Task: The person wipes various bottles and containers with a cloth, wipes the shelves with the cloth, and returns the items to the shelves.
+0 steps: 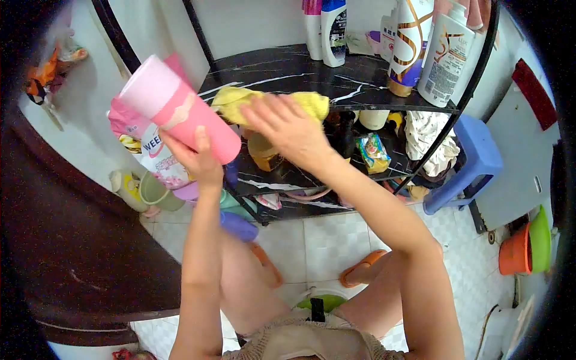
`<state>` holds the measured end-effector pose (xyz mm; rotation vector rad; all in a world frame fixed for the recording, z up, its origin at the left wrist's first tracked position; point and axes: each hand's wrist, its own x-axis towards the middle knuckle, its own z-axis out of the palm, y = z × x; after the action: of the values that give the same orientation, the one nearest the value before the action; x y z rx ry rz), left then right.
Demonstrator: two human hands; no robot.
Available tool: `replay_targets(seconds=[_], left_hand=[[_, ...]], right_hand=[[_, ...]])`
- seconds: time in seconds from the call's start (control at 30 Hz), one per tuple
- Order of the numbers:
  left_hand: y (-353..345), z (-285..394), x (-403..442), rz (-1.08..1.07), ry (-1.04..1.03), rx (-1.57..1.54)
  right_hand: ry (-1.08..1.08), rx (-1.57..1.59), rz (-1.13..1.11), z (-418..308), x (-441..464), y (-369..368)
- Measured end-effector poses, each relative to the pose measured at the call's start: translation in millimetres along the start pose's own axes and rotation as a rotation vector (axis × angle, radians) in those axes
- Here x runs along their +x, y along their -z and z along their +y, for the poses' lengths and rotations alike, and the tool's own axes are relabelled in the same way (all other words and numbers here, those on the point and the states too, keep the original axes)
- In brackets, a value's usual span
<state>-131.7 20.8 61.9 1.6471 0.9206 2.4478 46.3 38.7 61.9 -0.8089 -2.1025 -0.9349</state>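
My left hand (201, 159) is wrapped round a pink cylindrical bottle (207, 129) with a pale pink cap, tilted up to the left. Beside it, my right hand (285, 129) presses a yellow cloth (312, 105) at the front edge of the black marbled top shelf (264, 63). The fingers of that hand lie together over the cloth. Behind the pink bottle stands a pink and white detergent bag (159, 159), partly hidden by the bottle and my left hand.
Tall bottles (411, 48) stand at the right of the top shelf, two more (334, 36) farther left. Below are a soap pack (373, 153) and white cloth (429, 141). A blue stool (480, 153) is at the right, a dark brown surface (78, 240) at the left.
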Motion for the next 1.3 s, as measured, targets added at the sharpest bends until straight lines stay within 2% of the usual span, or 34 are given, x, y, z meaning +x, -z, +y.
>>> replay_targets(seconds=[0.17,0.23,0.3,0.43,0.53,0.6,0.7,0.83,0.93,1.03,1.07,1.2,1.3], left_hand=[[-14.1,16.7,4.5,-0.091,0.028,0.017],[-26.7,20.6,18.3,-0.152,-0.033,0.107],[-45.9,33.4,36.8,-0.181,0.006,-0.030],[-80.5,4.8,88.2,-0.239,-0.040,0.010],[-98.2,-59.1,121.4,-0.281,0.089,0.248],[-107.4,-108.9,134.6,-0.362,0.212,0.249],[-120.3,-141.1,147.2,-0.332,0.091,0.437],[-125.5,-151.1,156.8,-0.409,0.131,0.484],[-132.0,-164.7,165.8,-0.405,0.161,0.709],[-138.7,-163.6,163.5,-0.389,0.198,0.785],[-138.9,-187.3,170.5,-0.406,0.149,0.781],[-144.4,-178.7,159.2,-0.363,0.212,0.906],[-140.3,-187.1,159.7,-0.378,0.174,0.843]], right_hand=[[-0.142,-0.104,0.033,54.4,-49.7,24.4],[-0.090,-0.162,-0.013,71.5,-57.1,38.0],[-0.066,-0.166,0.008,80.7,-60.2,41.3],[-0.086,-0.073,0.007,77.6,-61.2,49.3],[-0.121,-0.006,0.007,74.0,-58.6,54.6],[-0.117,0.002,0.029,74.1,-58.8,52.8],[-0.129,0.000,0.119,75.3,-60.6,42.7],[-0.133,-0.055,0.121,76.8,-63.3,37.3],[-0.136,-0.037,0.131,77.6,-65.0,35.3],[-0.123,-0.037,0.147,79.6,-66.7,30.6],[-0.119,-0.036,0.149,79.6,-66.3,32.0],[-0.123,-0.030,0.161,80.0,-67.7,28.9],[-0.145,-0.037,0.150,77.0,-66.8,30.3]])
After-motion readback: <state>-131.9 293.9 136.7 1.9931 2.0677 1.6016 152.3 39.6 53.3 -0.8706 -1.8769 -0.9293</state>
